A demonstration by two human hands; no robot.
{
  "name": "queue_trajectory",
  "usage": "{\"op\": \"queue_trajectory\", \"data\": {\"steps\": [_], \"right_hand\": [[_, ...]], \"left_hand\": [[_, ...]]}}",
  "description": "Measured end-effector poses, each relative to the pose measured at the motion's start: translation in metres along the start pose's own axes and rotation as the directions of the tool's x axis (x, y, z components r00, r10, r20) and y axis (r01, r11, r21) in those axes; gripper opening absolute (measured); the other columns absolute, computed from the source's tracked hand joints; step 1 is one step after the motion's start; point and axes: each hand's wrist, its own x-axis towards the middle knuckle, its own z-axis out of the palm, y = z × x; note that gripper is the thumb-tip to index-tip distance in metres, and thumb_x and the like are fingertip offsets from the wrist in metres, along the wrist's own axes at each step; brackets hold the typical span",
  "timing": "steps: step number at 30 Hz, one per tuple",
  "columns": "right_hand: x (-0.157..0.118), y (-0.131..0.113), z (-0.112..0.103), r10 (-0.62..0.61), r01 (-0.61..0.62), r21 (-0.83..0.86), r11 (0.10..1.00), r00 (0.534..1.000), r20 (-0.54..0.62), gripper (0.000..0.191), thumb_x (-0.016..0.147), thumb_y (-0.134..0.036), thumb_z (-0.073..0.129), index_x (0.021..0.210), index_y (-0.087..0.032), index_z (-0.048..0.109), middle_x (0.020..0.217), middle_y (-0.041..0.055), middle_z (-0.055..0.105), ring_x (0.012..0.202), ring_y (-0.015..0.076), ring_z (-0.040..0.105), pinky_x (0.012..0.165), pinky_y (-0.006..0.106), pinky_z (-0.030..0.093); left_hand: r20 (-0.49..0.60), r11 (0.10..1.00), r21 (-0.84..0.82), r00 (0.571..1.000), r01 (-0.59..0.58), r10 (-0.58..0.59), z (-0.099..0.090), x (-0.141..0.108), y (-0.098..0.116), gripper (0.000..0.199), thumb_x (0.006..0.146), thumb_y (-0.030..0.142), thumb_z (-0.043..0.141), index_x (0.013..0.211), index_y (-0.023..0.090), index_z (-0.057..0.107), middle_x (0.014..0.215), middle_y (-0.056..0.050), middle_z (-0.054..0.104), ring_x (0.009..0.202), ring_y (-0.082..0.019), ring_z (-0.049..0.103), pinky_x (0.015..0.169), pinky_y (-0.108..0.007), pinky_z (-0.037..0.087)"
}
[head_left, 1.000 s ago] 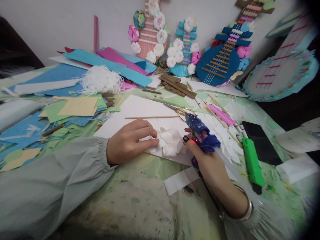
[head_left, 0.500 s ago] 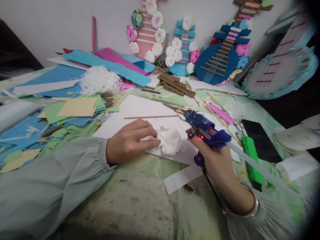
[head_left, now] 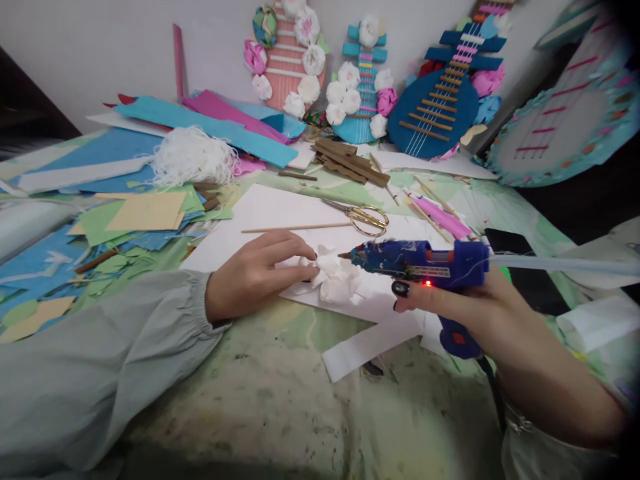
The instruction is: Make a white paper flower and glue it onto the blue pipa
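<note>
A crumpled white paper flower point(head_left: 339, 279) lies on a white sheet point(head_left: 280, 207) in front of me. My left hand point(head_left: 265, 270) rests at its left side, thumb and fingers closed on the petal edge. Wrapped round the grip of a blue hot glue gun point(head_left: 400, 259), my right hand point(head_left: 465, 303) keeps it level, nozzle pointing left just over the flower's right side. A red light glows on the gun, and a clear glue stick point(head_left: 560, 263) sticks out of its back. Below the flower lies a white paper strip point(head_left: 370, 347).
Gold-handled scissors point(head_left: 365, 219) and a thin wooden stick point(head_left: 295, 228) lie behind the flower. Paper scraps point(head_left: 145, 212) and white string point(head_left: 195, 157) cover the left. A black phone point(head_left: 510, 243) is at right. Decorated paper lutes point(head_left: 433, 123) lean on the wall.
My right hand has turned the glue gun from slanting away to level, its nozzle now pointing left at the flower. The scissors' handles have come into view. My left hand stays at the flower.
</note>
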Motion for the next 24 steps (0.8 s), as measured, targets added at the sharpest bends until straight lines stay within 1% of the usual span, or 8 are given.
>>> {"op": "queue_trajectory", "data": {"steps": [3, 6, 8, 12, 15, 18, 20, 24], "right_hand": [[-0.002, 0.000, 0.003, 0.012, -0.013, 0.007, 1.000, 0.986, 0.163, 0.009, 0.066, -0.031, 0.072, 0.061, -0.024, 0.070, 0.065, -0.0011, 0.068, 0.064, 0.0177, 0.062, 0.059, 0.027, 0.053], [-0.003, 0.000, 0.007, 0.024, -0.022, -0.010, 1.000, 0.982, 0.187, 0.006, 0.067, -0.029, 0.070, 0.067, -0.024, 0.071, 0.069, -0.0009, 0.067, 0.064, 0.0169, 0.060, 0.055, 0.026, 0.051], [-0.003, 0.001, 0.008, 0.037, -0.031, -0.033, 0.999, 0.978, 0.205, 0.006, 0.069, -0.029, 0.069, 0.069, -0.023, 0.071, 0.063, -0.0014, 0.064, 0.058, 0.0156, 0.057, 0.049, 0.025, 0.047], [-0.004, 0.003, 0.010, 0.034, -0.023, -0.052, 0.998, 0.972, 0.231, 0.010, 0.071, -0.027, 0.066, 0.063, -0.022, 0.067, 0.047, -0.0046, 0.050, 0.044, 0.0108, 0.045, 0.042, 0.022, 0.039], [-0.004, 0.004, 0.010, 0.013, -0.003, -0.046, 0.999, 0.972, 0.236, 0.010, 0.072, -0.028, 0.066, 0.063, -0.022, 0.066, 0.048, -0.0051, 0.050, 0.041, 0.0085, 0.039, 0.039, 0.021, 0.034], [-0.005, 0.004, 0.012, 0.047, -0.032, -0.060, 0.998, 0.966, 0.256, 0.008, 0.073, -0.028, 0.065, 0.069, -0.021, 0.068, 0.048, -0.0055, 0.047, 0.038, 0.0073, 0.033, 0.035, 0.020, 0.028], [-0.005, 0.004, 0.013, 0.072, -0.055, -0.073, 0.996, 0.962, 0.265, 0.009, 0.073, -0.029, 0.064, 0.073, -0.021, 0.069, 0.049, -0.0050, 0.048, 0.039, 0.0079, 0.034, 0.035, 0.021, 0.026], [-0.004, 0.007, 0.015, 0.067, -0.047, -0.080, 0.996, 0.960, 0.273, 0.009, 0.074, -0.030, 0.064, 0.074, -0.021, 0.067, 0.052, -0.0045, 0.049, 0.043, 0.0092, 0.037, 0.038, 0.021, 0.029]], "left_hand": [[0.020, 1.000, -0.007, 1.000, 0.018, -0.017, 0.001, -0.001, -0.001, 0.016, 0.089, 0.016, 0.051, 0.096, 0.019, 0.065, 0.099, -0.010, 0.067, 0.096, -0.018, 0.061, 0.085, -0.035, 0.051], [0.014, 1.000, -0.006, 1.000, 0.017, -0.017, 0.002, -0.002, -0.002, 0.015, 0.088, 0.016, 0.052, 0.096, 0.019, 0.066, 0.099, -0.010, 0.067, 0.096, -0.018, 0.061, 0.085, -0.035, 0.052], [0.013, 1.000, -0.010, 1.000, 0.016, -0.016, 0.002, -0.002, -0.002, 0.015, 0.088, 0.016, 0.053, 0.096, 0.020, 0.066, 0.099, -0.010, 0.067, 0.096, -0.018, 0.061, 0.085, -0.036, 0.051], [0.023, 1.000, -0.015, 1.000, 0.018, -0.018, 0.002, -0.003, -0.002, 0.016, 0.086, 0.014, 0.056, 0.097, 0.020, 0.066, 0.101, -0.009, 0.067, 0.097, -0.018, 0.061, 0.086, -0.036, 0.051], [0.021, 1.000, -0.018, 1.000, 0.016, -0.015, 0.002, -0.004, -0.002, 0.017, 0.085, 0.014, 0.058, 0.097, 0.021, 0.067, 0.101, -0.009, 0.067, 0.096, -0.018, 0.061, 0.085, -0.035, 0.051], [0.016, 1.000, -0.016, 1.000, 0.010, -0.010, 0.002, -0.004, -0.002, 0.016, 0.085, 0.013, 0.058, 0.097, 0.020, 0.067, 0.101, -0.009, 0.067, 0.096, -0.018, 0.061, 0.085, -0.035, 0.051], [0.015, 1.000, -0.016, 1.000, 0.003, -0.003, 0.002, -0.003, -0.002, 0.017, 0.084, 0.013, 0.059, 0.097, 0.019, 0.067, 0.101, -0.009, 0.067, 0.096, -0.019, 0.061, 0.085, -0.035, 0.050], [0.021, 1.000, -0.017, 1.000, -0.005, 0.005, 0.002, -0.003, -0.002, 0.017, 0.085, 0.011, 0.057, 0.098, 0.019, 0.066, 0.101, -0.010, 0.066, 0.096, -0.019, 0.060, 0.086, -0.036, 0.050]]}}
